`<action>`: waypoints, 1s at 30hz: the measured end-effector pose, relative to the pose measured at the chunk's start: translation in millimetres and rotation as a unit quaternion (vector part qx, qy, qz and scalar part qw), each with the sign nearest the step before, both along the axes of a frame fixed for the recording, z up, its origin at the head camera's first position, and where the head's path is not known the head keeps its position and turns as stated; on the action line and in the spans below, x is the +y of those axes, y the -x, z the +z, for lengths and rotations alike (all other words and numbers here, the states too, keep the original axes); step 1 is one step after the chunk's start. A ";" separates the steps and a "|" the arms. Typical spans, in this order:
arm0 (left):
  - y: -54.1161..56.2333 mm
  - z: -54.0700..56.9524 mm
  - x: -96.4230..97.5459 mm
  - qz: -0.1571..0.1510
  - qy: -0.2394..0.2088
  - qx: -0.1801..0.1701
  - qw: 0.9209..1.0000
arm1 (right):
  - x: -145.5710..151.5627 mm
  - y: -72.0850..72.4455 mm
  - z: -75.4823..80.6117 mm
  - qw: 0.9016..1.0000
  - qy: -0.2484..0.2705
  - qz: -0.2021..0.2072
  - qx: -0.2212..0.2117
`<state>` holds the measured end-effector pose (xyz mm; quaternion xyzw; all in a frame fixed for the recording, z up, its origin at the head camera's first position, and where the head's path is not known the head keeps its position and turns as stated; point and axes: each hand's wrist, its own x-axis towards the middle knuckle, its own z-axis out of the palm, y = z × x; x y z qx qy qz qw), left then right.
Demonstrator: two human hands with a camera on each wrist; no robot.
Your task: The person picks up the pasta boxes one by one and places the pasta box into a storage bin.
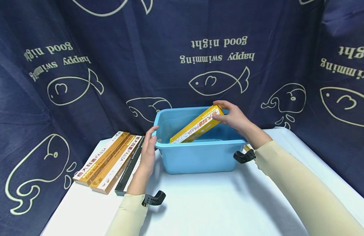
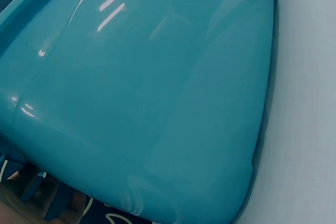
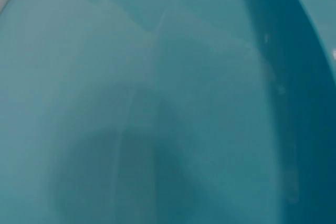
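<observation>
A blue plastic bin (image 1: 199,157) stands on the white table in the head view. My right hand (image 1: 232,114) grips the upper right end of a yellow pasta box (image 1: 196,126), thumb on the near side and fingers over the far side. The box slants inside the bin, its lower left end down between the walls. My left hand (image 1: 148,147) holds the bin's left rim, fingers and thumb at the edge. In the left wrist view, dark fingers (image 2: 37,192) show below the bin's wall (image 2: 147,93). The right wrist view shows only blue bin wall (image 3: 157,77).
Left of the bin lie two orange-brown pasta boxes (image 1: 100,160) and a black box (image 1: 129,170), partly behind my left forearm. A small yellow item (image 1: 247,148) peeks out by my right wrist. A dark blue curtain (image 1: 170,55) with fish prints hangs behind the table (image 1: 193,203).
</observation>
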<state>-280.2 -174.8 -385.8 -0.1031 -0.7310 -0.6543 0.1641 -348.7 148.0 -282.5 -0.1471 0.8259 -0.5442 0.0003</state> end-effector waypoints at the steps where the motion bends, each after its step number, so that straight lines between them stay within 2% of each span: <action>1: 0.1 0.1 0.1 0.000 0.000 0.001 1.000 | 0.4 0.1 -0.2 1.000 -0.002 -0.002 0.002; 7: 0.6 0.1 0.0 -0.003 -0.005 0.002 1.000 | 0.2 1.7 -3.3 0.998 -0.041 -0.044 0.023; 13: 0.3 -0.3 -0.6 -0.005 -0.008 -0.004 1.000 | -1.5 -0.1 -3.2 0.994 -0.060 -0.089 0.015; 24: 0.2 -0.6 0.7 -0.003 -0.001 0.000 1.000 | 1.0 -1.6 -4.3 0.996 -0.053 -0.073 -0.020; 30: -0.5 -0.6 0.5 0.000 -0.001 0.005 1.000 | -0.6 2.2 -7.2 0.995 -0.069 -0.066 -0.034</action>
